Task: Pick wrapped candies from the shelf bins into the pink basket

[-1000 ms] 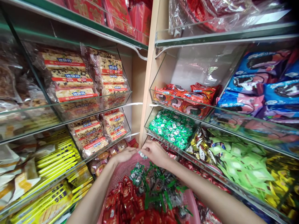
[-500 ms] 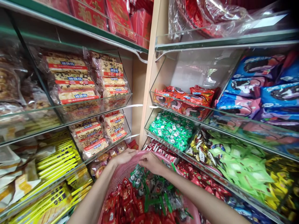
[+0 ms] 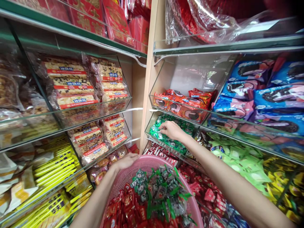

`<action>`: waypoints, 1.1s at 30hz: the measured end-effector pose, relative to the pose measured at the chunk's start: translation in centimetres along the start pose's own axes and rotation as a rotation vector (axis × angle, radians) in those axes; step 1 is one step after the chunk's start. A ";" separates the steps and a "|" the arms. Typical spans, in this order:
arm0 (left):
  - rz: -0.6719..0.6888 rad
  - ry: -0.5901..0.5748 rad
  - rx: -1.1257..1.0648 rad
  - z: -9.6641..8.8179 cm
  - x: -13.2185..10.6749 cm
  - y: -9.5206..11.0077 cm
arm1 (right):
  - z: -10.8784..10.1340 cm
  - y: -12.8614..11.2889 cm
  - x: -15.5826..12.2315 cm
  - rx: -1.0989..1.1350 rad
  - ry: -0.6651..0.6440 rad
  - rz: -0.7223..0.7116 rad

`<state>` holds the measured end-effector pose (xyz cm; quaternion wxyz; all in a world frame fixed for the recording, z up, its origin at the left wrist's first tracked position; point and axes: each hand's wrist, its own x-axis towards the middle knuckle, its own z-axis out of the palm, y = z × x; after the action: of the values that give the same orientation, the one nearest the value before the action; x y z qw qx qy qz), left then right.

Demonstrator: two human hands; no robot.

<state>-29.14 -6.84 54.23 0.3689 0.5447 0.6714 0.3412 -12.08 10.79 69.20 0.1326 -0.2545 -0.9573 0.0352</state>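
Note:
My left hand [image 3: 127,161] grips the far left rim of a pink plastic basket [image 3: 121,180]. In the basket lie red-wrapped candies [image 3: 128,202] at the left and front, and green-and-clear wrapped candies [image 3: 163,190] at the middle and right. My right hand [image 3: 172,130] is over a glass-fronted shelf bin full of small green-wrapped candies [image 3: 184,147]. Its fingers are loosely bent and point left and down at these candies. No candy shows between them, though the hand hides part of the pile.
Glass shelf fronts [image 3: 173,147] edge the bins on both sides. Above the green candies sit red snack packs [image 3: 180,103]; blue packs [image 3: 242,88] lie at right. Wrapped snack bars [image 3: 73,85] and yellow packets [image 3: 57,167] fill the left shelves. A wooden post [image 3: 147,79] stands at the corner.
My right hand has moved from above the basket, up and right, to the green candies in the bin. My left hand stays on the basket rim. The camera view has shifted slightly.

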 end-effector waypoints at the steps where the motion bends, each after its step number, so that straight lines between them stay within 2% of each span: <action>1: 0.001 0.000 -0.001 0.0 0.0 0.1 | 0.1 0.3 0.4 -0.027 -0.016 0.015; 5: -0.003 -0.006 -0.014 0.0 -0.4 0.2 | 1.0 0.8 1.4 -0.046 -0.050 0.046; 11: -0.014 -0.003 -0.009 -0.1 -0.9 0.6 | 1.5 1.1 1.4 -0.048 -0.082 0.040; 21: -0.021 0.010 0.006 -0.1 -0.6 0.4 | 1.9 0.8 0.9 -0.071 -0.032 0.049; 29: -0.039 0.012 -0.002 -0.2 -0.4 0.1 | 0.7 0.7 0.4 -0.050 0.015 0.050; 33: -0.035 0.010 0.000 -0.2 -0.2 0.1 | -1.0 -0.8 -1.6 -0.013 0.144 0.003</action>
<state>-29.22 -7.08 54.42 0.3713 0.5311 0.6829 0.3373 -10.85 9.33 69.85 0.1994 -0.2586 -0.9451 0.0106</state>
